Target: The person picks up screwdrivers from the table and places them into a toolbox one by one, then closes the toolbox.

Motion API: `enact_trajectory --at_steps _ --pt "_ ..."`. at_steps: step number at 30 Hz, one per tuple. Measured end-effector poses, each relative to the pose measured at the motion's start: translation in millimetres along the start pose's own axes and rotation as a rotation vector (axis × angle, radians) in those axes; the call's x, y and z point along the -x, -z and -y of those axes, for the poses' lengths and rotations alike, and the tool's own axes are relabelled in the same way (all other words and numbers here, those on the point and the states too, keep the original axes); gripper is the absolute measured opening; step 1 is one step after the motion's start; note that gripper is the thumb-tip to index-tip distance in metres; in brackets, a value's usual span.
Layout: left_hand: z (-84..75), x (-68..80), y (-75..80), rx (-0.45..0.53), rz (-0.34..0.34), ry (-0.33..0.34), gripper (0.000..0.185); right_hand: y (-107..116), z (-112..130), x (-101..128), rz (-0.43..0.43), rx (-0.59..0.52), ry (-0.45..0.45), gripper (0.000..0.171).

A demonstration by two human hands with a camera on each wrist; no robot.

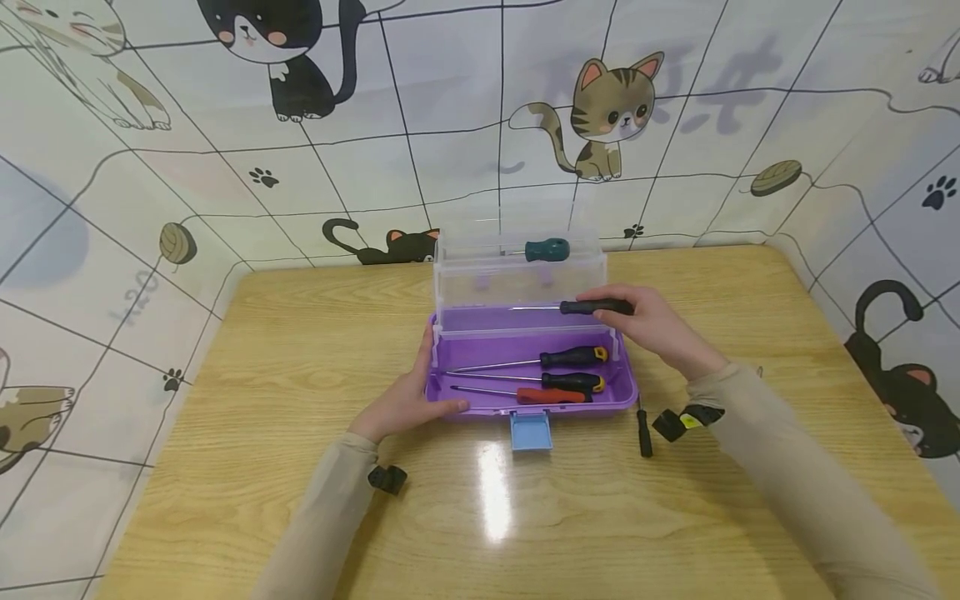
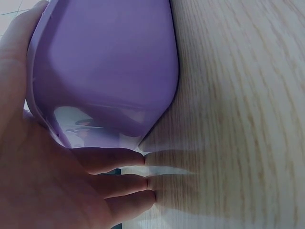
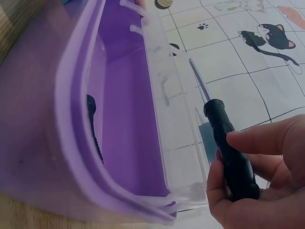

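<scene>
A purple toolbox stands on the table with its clear lid raised at the back. Two black screwdrivers with yellow ends and a red-handled screwdriver lie inside. My right hand grips a black screwdriver by its handle, above the box's back right part, the shaft pointing left. At the box's left end, my left hand rests with its thumb along the front corner. In the left wrist view, its straight fingers reach down to the tabletop beside the purple wall.
A teal-handled screwdriver shows at the raised lid. On the table to the right of the box lies a small black screwdriver. A light blue latch hangs folded down at the front. Cat-patterned sheeting surrounds the table.
</scene>
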State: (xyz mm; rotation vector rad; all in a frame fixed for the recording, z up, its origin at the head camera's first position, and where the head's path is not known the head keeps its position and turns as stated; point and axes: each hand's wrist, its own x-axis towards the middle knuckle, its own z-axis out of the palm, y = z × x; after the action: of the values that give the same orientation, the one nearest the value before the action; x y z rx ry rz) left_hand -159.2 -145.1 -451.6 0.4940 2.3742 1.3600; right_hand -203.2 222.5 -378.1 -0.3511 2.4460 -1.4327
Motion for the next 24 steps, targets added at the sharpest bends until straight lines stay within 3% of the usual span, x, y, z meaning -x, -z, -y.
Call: enact_trajectory --at_steps 14,24 --pt "-0.4 0.0 0.5 -0.001 0.002 0.009 0.125 -17.1 5.6 -19.9 0.019 -0.012 0.041 0.032" --pt "-1.6 0.3 -0.1 0.028 0.002 -0.024 0.125 -22.2 8.9 -29.3 0.050 0.022 -0.007 0.030"
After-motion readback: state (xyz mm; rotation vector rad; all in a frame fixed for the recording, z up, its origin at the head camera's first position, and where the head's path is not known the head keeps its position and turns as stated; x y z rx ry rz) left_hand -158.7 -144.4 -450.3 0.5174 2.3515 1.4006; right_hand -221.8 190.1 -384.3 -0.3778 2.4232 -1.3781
